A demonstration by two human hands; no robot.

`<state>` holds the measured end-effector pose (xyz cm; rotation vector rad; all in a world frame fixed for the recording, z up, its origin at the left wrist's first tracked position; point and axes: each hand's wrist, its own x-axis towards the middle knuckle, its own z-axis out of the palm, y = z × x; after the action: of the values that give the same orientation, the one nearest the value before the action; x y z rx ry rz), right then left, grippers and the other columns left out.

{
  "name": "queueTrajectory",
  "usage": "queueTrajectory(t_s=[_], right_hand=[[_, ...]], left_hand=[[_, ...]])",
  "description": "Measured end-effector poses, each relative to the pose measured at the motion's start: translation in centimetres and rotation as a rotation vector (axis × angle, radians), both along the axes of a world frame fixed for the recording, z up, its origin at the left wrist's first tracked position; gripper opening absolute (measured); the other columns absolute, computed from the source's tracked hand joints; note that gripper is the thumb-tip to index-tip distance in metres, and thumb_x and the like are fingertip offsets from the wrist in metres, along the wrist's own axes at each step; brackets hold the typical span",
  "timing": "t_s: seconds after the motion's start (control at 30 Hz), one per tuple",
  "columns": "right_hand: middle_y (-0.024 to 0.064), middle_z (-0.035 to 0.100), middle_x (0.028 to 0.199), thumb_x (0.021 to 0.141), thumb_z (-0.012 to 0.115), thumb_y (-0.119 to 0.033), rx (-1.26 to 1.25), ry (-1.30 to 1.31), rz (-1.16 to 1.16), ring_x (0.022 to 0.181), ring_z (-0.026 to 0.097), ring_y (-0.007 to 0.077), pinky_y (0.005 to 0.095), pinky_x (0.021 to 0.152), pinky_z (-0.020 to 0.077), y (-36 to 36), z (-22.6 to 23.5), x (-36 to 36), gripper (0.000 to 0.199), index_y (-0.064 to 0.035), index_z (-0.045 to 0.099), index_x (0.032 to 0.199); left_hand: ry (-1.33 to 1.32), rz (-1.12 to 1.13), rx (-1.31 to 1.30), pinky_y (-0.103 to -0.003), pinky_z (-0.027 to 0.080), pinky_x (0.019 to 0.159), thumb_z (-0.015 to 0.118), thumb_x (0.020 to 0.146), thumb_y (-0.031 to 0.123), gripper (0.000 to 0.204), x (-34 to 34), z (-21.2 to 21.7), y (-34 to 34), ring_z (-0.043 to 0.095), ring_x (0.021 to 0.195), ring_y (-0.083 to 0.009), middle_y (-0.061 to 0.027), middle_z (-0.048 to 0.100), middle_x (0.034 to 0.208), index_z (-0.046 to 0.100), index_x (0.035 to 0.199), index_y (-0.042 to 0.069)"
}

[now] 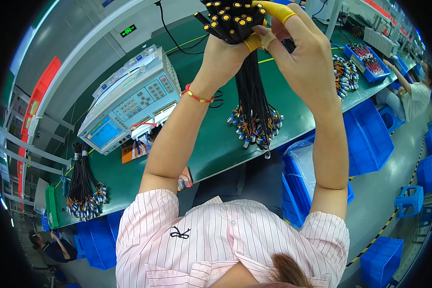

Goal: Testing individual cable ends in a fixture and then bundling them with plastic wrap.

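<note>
Near the top edge, my left hand (224, 56) is wrapped around a thick bundle of black cables (250, 79). Their round black ends with yellow centres (233, 18) fan out above the fist. Lower down, the bundle hangs over the green table, ending in a cluster of small metal connectors with orange and blue wires (257, 126). My right hand (297, 53) is closed beside the bundle, its thumb and fingers bent in against the cable ends and my left thumb. What the right fingertips pinch is hidden. Yellow finger covers (279, 10) show on fingers of both hands.
A bench tester with a screen (129, 103) stands left on the green table (204, 156). Another cable bundle (84, 185) lies far left, more connectors (344, 77) at right, near a blue bin of parts (368, 62). Blue crates (367, 139) stand beside the table; co-workers sit farther off.
</note>
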<state>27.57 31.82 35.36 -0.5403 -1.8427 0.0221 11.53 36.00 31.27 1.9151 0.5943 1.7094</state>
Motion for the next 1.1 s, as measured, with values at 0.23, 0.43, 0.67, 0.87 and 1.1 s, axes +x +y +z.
queueTrajectory(t_s=[0.23, 0.43, 0.67, 0.87, 1.1], right_hand=[[0.0121, 0.056, 0.088, 0.084, 0.062, 0.001, -0.039, -0.034, 0.082, 0.076, 0.061, 0.0225, 0.0317, 0.067, 0.0494, 0.7, 0.3, 0.4, 0.025, 0.0025, 0.058, 0.108], [0.0113, 0.057, 0.090, 0.081, 0.063, 0.002, -0.238, -0.125, 0.083, 0.076, 0.061, 0.0204, 0.0297, 0.068, 0.0495, -1.3, 2.1, 0.7, 0.024, 0.0030, 0.057, 0.105], [0.0129, 0.060, 0.094, 0.084, 0.062, 0.002, -0.135, -0.010, 0.108, 0.077, 0.063, 0.0215, 0.0305, 0.069, 0.0501, 0.2, 0.0, 0.0, 0.026, 0.0044, 0.057, 0.109], [0.0140, 0.061, 0.091, 0.085, 0.060, 0.003, -0.088, -0.059, 0.149, 0.077, 0.063, 0.0226, 0.0310, 0.069, 0.0500, -0.6, 0.9, 0.0, 0.026, 0.0049, 0.056, 0.111], [0.0132, 0.060, 0.081, 0.079, 0.063, 0.003, -0.255, -0.140, 0.167, 0.071, 0.062, 0.0191, 0.0304, 0.066, 0.0492, 0.4, 2.2, 1.1, 0.025, 0.0047, 0.056, 0.103]], left_hand=[[0.109, 0.120, 0.002, -0.027, 0.053, 0.068, 0.073, 0.087, 0.018, 0.021, -0.1, -0.2, -0.6, 0.064, 0.077, -0.0106, -0.0017, 0.071, 0.089, 0.070, 0.104, 0.006], [0.130, 0.127, -0.026, -0.027, 0.053, 0.068, 0.073, 0.087, 0.022, 0.025, -0.4, -0.4, -0.9, 0.064, 0.078, -0.0103, -0.0016, 0.071, 0.089, 0.070, 0.108, 0.008], [0.161, 0.094, -0.026, -0.027, 0.054, 0.073, 0.070, 0.089, 0.022, 0.026, -0.4, 0.2, -1.8, 0.064, 0.083, -0.0109, -0.0020, 0.071, 0.095, 0.069, 0.112, 0.009], [0.223, 0.071, -0.096, -0.029, 0.053, 0.079, 0.069, 0.090, 0.020, 0.028, -1.2, 0.4, -1.8, 0.063, 0.089, -0.0121, -0.0027, 0.070, 0.101, 0.067, 0.116, 0.009], [0.189, 0.006, -0.048, -0.029, 0.053, 0.079, 0.069, 0.090, 0.021, 0.027, -0.7, 0.2, -1.4, 0.063, 0.089, -0.0124, -0.0026, 0.070, 0.101, 0.067, 0.114, 0.007]])
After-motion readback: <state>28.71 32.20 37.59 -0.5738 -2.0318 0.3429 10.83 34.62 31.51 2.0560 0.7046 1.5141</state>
